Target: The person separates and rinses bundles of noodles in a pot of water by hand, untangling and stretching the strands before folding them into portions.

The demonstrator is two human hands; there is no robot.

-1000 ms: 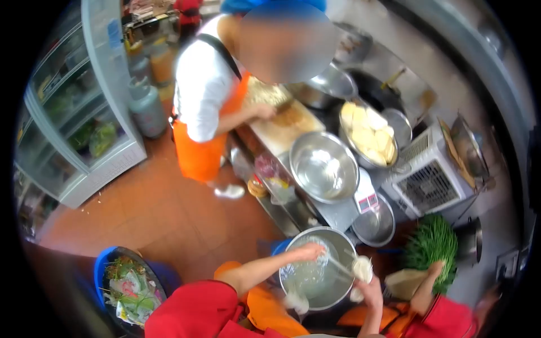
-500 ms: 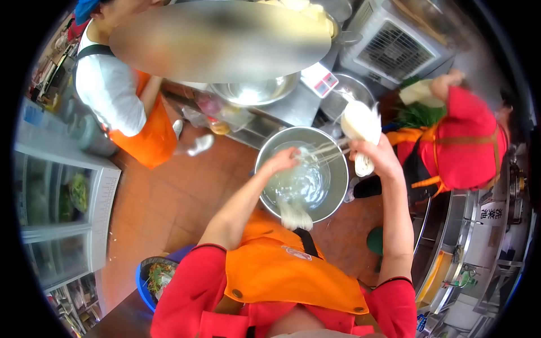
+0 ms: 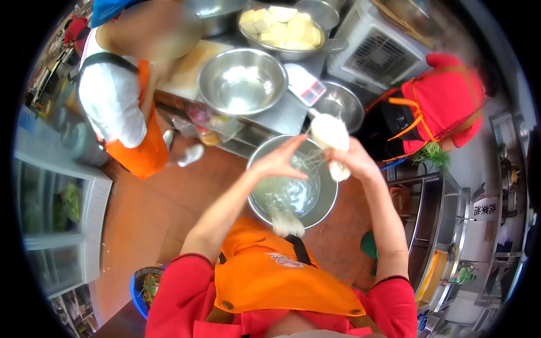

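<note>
A large metal pot (image 3: pixel 337 194) of cloudy water stands on the floor before me. My right hand (image 3: pixel 359 160), at the pot's right rim, is closed around a thick white bundle of noodles (image 3: pixel 329 132). Thin strands trail from the bundle towards the water. Over the pot's upper left, my left hand (image 3: pixel 282 160) is open, thumb and fingers spread; no object shows in its grip, though fine strands pass close by. Another pale hank of noodles (image 3: pixel 287 224) hangs across the near rim, partly in the water.
Beyond the pot, a worktop bears a steel bowl (image 3: pixel 205 84), a pan of pale yellow blocks (image 3: pixel 282 31) and a scale (image 3: pixel 306 84). A person in white (image 3: pixel 110 101) stands left; another in red (image 3: pixel 448 101) bends at right. A blue bin (image 3: pixel 135 290) sits near my left elbow.
My left hand has opened and its fingers have spread. My right hand and the noodle bundle have shifted left, over the pot. The person in red has turned and bent lower.
</note>
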